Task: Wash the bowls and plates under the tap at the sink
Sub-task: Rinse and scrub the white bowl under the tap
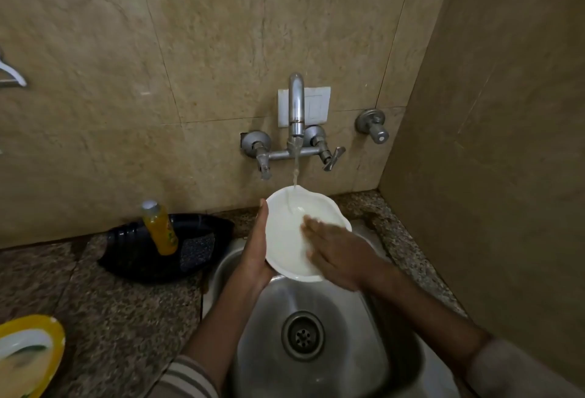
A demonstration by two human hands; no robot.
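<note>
A white bowl (pixel 286 223) with a wavy rim is held tilted over the steel sink (pixel 262 312). Water runs from the wall tap (pixel 296 106) into the bowl's upper part. My left hand (pixel 256 248) grips the bowl's left rim, with the palm along its edge. My right hand (pixel 332 252) lies flat inside the bowl, fingers spread against its inner surface; it is blurred. A yellow-rimmed plate (pixel 47 334) with a white dish on it sits on the counter at the lower left.
A black tray (pixel 133 258) behind the sink's left side holds an orange soap bottle (pixel 160 228) and a dark scrub pad (pixel 198 252). A second valve (pixel 373 127) sticks out of the wall at the right. A side wall closes the right.
</note>
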